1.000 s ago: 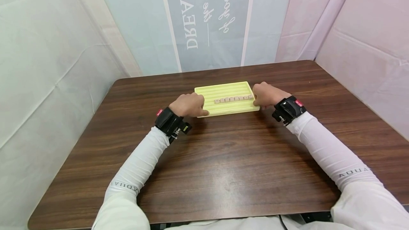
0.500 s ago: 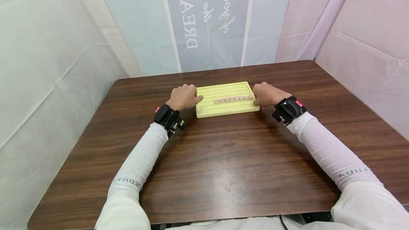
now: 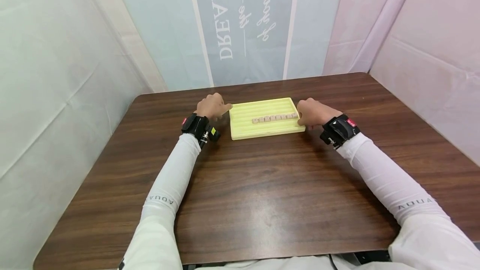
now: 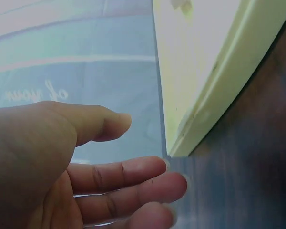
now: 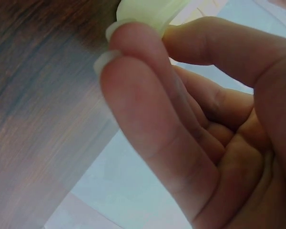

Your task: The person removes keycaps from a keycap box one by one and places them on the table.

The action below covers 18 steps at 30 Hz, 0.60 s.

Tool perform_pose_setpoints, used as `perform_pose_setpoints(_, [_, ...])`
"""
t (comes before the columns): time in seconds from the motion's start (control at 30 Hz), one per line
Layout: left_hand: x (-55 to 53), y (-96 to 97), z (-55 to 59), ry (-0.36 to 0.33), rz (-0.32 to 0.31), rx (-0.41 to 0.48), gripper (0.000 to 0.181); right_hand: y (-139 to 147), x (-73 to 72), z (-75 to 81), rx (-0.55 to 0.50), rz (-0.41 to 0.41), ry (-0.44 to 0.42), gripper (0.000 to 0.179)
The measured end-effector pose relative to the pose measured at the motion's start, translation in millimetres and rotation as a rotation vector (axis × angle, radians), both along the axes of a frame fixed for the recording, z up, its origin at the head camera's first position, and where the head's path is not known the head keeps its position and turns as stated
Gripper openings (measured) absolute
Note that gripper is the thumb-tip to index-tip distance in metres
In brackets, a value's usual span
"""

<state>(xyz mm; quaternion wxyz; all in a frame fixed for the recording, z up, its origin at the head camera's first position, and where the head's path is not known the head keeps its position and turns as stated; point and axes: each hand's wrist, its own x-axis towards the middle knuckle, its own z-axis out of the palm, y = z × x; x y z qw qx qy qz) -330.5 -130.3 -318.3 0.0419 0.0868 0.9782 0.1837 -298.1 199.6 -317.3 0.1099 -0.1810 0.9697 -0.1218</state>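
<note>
A pale yellow ridged tray (image 3: 262,127) lies on the dark wooden table. One row of small beige blocks (image 3: 272,118) runs along a groove in its right part; their markings are too small to read. My left hand (image 3: 211,106) is beside the tray's far left corner, fingers relaxed and nothing in them. In the left wrist view its thumb and fingers are spread apart, with the tray's corner (image 4: 180,149) just past the fingertips. At the tray's right side my right hand (image 3: 314,112) pinches the edge between thumb and fingers, as the tray's rim (image 5: 143,10) shows in the right wrist view.
The brown wood-grain table (image 3: 243,203) extends around the tray on all sides. Behind it hangs a blue-grey cloth (image 3: 255,28) with mirrored white lettering. White sheets (image 3: 56,74) close off the left and right sides.
My left hand has come off the tray's near left corner and moved left and farther back, past its left edge. The right hand stays at the right edge, and the tray has hardly shifted.
</note>
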Motion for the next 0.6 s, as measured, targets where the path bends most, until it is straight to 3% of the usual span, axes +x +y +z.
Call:
perform_pose_setpoints(0.37, [-31.1,-3.0,-5.3,-0.165,0.000,0.254,0.038,1.3,1.1,2.4,-0.006,0.016,0.006,0.006])
perform_pose_setpoints(0.6, [-44.9,1.2,-7.3,-0.211,0.000,0.317,0.038,1.3,0.8,2.0,0.007,0.004,0.000,0.008])
